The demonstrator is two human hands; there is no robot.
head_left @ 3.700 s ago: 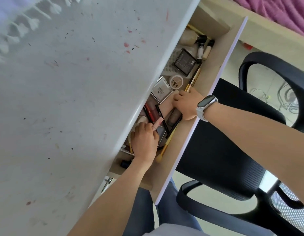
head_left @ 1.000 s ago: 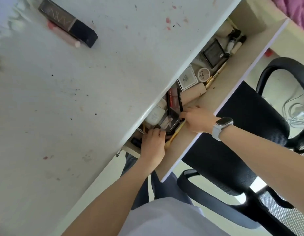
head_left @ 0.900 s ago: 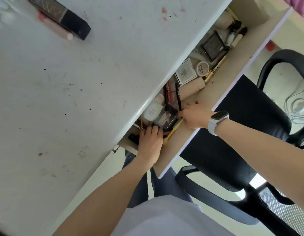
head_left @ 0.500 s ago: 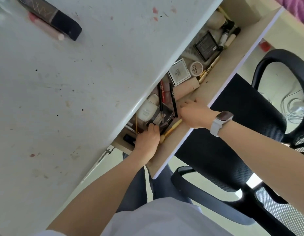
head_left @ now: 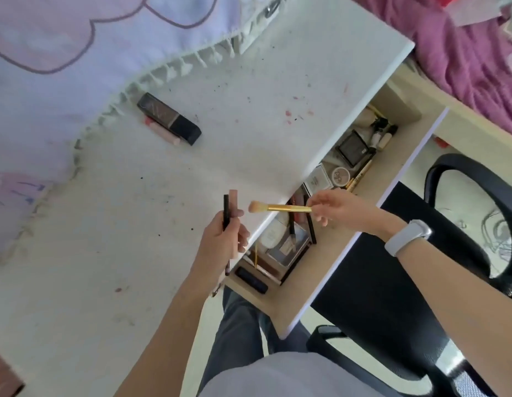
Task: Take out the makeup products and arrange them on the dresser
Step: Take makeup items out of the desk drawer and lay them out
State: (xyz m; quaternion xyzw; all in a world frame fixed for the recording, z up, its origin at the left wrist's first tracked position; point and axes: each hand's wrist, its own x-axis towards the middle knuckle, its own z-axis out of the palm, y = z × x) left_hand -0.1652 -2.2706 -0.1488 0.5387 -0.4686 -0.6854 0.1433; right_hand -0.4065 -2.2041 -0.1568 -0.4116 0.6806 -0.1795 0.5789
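While the left hand grips a black pencil and pink tube over the tabletop, the right hand pinches a gold brush at three o'clock, apparently carrying it from the drawer for arranging.

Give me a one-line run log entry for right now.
left hand: holds black pencil, pink tube | right hand: pinches gold brush | dresser: black compact placed | drawer: open

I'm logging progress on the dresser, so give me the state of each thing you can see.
drawer: pulled open, still full
gold-handled brush: pinched in right hand, lifted
black pencil: gripped by left hand
pink tube: in left hand too
dark compact: lying on dresser top
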